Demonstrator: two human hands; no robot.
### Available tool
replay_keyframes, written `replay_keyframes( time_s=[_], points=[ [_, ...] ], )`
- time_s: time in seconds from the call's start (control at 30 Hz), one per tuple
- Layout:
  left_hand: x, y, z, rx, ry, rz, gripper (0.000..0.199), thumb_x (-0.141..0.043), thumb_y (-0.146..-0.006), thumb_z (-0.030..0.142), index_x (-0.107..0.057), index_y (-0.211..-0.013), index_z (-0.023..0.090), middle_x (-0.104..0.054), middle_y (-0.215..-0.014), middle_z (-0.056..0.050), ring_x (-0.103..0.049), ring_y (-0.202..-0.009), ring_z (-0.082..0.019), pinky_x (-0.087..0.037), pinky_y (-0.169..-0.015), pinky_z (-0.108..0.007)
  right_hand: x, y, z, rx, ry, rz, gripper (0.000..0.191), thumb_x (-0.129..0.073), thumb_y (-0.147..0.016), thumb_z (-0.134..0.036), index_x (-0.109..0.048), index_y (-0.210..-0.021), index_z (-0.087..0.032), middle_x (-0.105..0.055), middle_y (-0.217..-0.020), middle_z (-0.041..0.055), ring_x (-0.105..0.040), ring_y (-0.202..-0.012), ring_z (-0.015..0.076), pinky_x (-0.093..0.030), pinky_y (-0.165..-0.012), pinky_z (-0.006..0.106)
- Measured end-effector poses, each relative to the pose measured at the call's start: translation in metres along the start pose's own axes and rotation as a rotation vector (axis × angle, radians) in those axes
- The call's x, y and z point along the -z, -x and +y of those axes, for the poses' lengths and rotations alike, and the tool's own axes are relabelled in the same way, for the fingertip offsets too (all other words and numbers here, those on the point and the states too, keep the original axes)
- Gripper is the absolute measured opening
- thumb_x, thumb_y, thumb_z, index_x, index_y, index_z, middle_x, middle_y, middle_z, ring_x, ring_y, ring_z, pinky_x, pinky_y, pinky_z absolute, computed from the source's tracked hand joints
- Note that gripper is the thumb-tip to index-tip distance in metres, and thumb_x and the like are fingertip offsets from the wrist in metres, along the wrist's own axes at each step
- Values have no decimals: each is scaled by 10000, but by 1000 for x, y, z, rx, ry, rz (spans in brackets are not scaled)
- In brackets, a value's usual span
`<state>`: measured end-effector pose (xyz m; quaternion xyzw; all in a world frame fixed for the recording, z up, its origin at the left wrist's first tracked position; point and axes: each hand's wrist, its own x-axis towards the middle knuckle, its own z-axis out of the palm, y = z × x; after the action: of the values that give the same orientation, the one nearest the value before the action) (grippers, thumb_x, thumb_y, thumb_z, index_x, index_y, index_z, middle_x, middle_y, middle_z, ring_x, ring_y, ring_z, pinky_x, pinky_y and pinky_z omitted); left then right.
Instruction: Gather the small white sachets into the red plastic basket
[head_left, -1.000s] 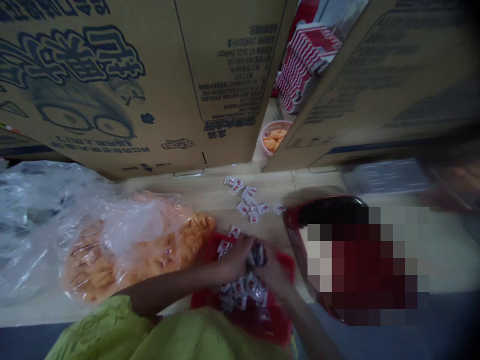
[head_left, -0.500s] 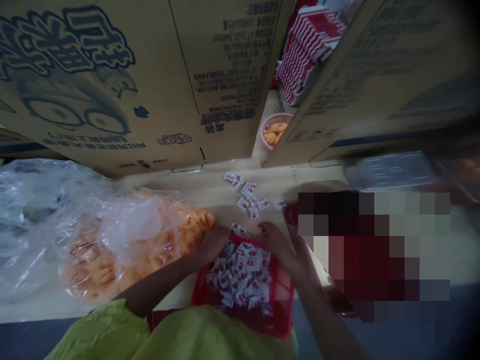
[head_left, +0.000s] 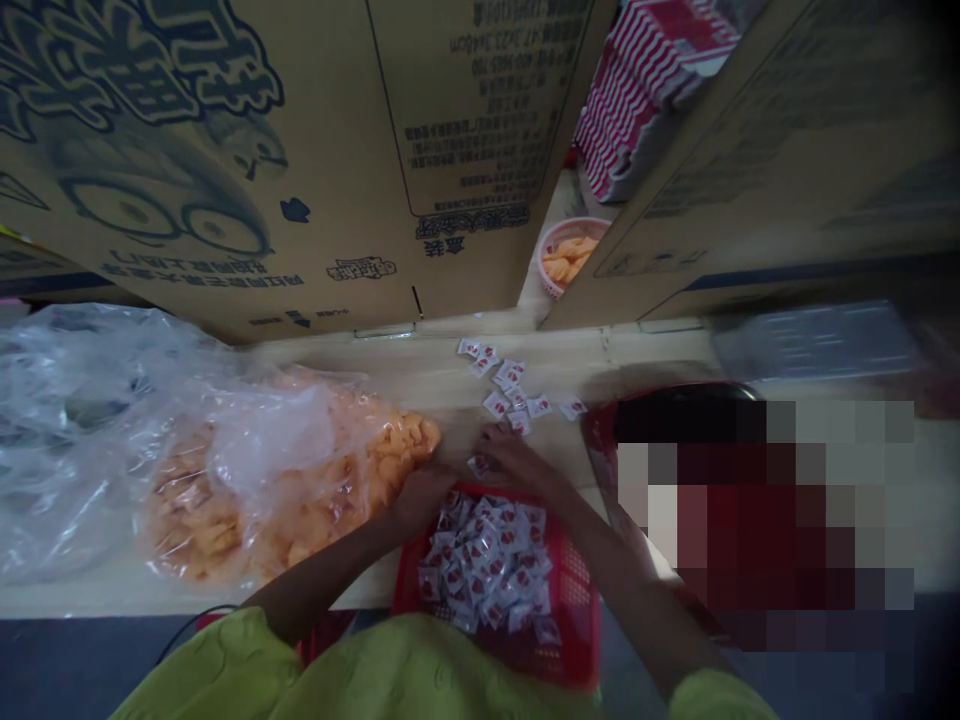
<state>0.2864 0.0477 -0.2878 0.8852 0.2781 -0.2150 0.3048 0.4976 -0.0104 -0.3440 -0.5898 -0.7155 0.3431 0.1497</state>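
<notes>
A red plastic basket (head_left: 577,620) full of small white sachets (head_left: 487,550) with red prints sits against my body at the table's front edge. My left hand (head_left: 426,497) is closed at the basket's far left corner, its fingers partly hidden. Beyond the rim, my right hand (head_left: 514,455) reaches over the table with fingers stretched and slightly bent, nearly touching a loose sachet (head_left: 480,466). Several more sachets (head_left: 510,375) lie scattered just past its fingertips.
At left lies a clear plastic bag (head_left: 262,450) of orange snack pieces. Cardboard boxes (head_left: 315,180) wall off the back. Between them show a pink basket (head_left: 551,285) of snacks and striped cartons (head_left: 630,100). A transparent tray (head_left: 817,340) and a dark red container (head_left: 600,440) are at right.
My right hand has moved left and forward from the basket's right rim onto the table by the loose sachets. My left hand stays at the basket's corner. The view has shifted slightly.
</notes>
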Motion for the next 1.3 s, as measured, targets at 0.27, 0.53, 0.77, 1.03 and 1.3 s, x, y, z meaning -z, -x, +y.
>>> replay_keyframes(
  time_s=[0.27,0.53,0.77,1.03,1.3],
  points=[
    [27,-37,-8,-20,131,17,268,-500,-872,381,-633,-1000,185,-653,-938,-52,-619,-846,-177,-470,-740,-254,-11,10,26,-212,-103,256,113,-559,-694,-52,-588,-729,-155,-567,-839,42,-489,-842,176,-393,-790,309],
    [12,-96,7,-66,15,64,263,-573,-776,135,-581,-1038,158,-562,-1144,-104,-522,-1079,-233,-430,-914,-344,-4,17,51,-494,-194,586,82,-511,-747,-181,-560,-811,-163,-572,-814,32,-539,-772,175,-447,-719,324],
    [40,-138,-7,1,-45,283,851,-716,-702,347,-271,-1410,192,-219,-1486,-191,-237,-1349,-353,-287,-1055,-487,17,23,62,-694,-90,684,753,-682,-619,-233,-398,-1313,-165,-356,-1358,215,-329,-1233,392,-301,-971,553],
    [91,-194,-38,-104,-189,162,1290,-876,-431,372,-119,-1462,200,-93,-1524,-239,-34,-1383,-460,-139,-1061,-602,28,-4,72,-842,11,476,1045,-748,-595,-258,-154,-1451,-172,-246,-1422,254,-279,-1273,446,-318,-937,581],
    [74,-192,-3,-274,22,217,870,-757,-570,208,-372,-1351,206,-439,-1301,-109,-418,-1165,-272,-393,-968,-387,23,-61,65,-611,-57,509,735,-616,-622,-114,-421,-1330,-102,-508,-1197,183,-454,-1120,299,-372,-945,414]
  ],
)
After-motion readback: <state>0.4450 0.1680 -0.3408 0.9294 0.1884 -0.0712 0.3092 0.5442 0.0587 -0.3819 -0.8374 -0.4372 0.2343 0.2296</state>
